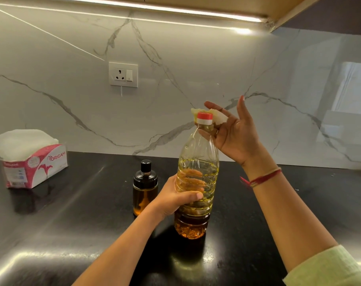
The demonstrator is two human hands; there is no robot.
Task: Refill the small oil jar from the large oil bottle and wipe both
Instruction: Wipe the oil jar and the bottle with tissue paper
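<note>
— Near the middle of the frame our large bottle (197, 182) stands upright on the counter (82, 213), with its cap (204, 117) on. Where are our hands?
— Our left hand (175, 198) is wrapped around its belly. Our right hand (235, 133) is at the neck, pinching a tissue (218, 118) against it, the other fingers spread.
— So the body lies straight below the tissue?
— Yes, we would wipe downward. The small jar (145, 188) stands just left, nearer the left hand.
</note>
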